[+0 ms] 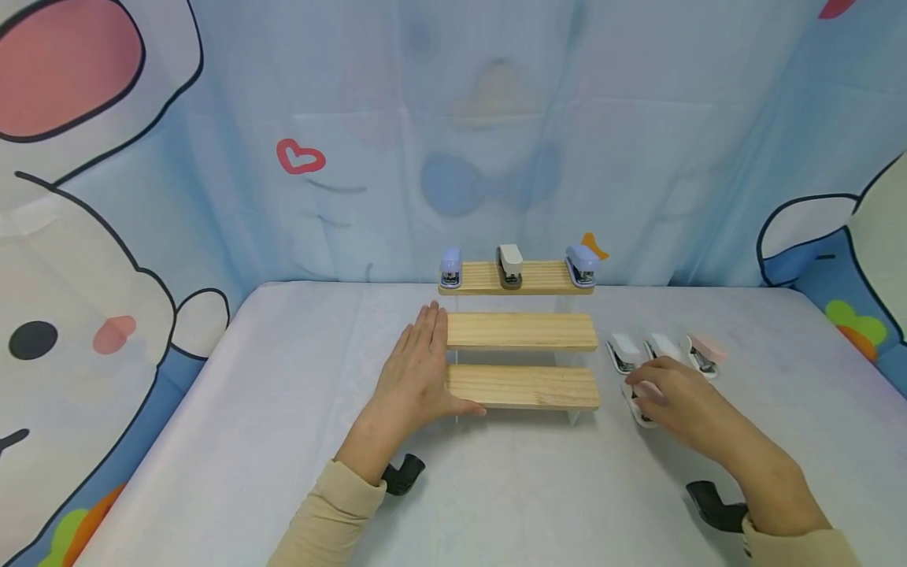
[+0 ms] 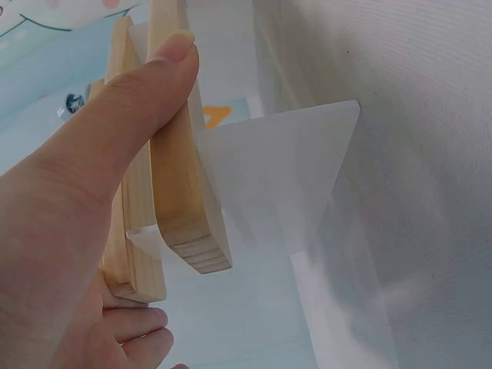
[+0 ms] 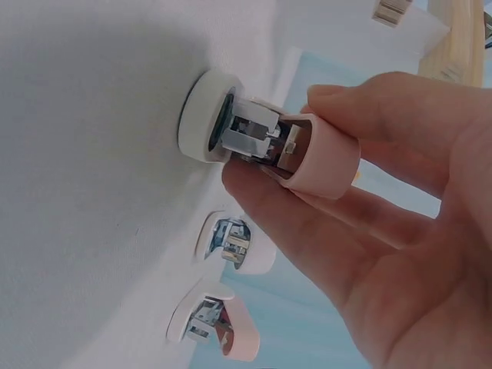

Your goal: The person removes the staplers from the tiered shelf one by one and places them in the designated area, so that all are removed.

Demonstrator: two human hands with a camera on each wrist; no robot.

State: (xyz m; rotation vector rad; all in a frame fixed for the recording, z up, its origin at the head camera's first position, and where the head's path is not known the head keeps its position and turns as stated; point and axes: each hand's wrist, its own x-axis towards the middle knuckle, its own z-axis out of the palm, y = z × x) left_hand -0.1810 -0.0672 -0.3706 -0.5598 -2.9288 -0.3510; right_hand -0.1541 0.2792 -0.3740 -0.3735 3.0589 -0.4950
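Left hand (image 1: 418, 374) flat, fingers straight against wooden rack (image 1: 523, 386), centre frame. Right hand (image 1: 683, 405) pinches pink stapler (image 3: 330, 157), lower right.

The stapler (image 3: 265, 134) is pink and white.

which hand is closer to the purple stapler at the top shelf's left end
Left. The left hand touches the rack, below and in front of the purple stapler; the right hand is farther away, right of the rack, gripping a pink stapler.
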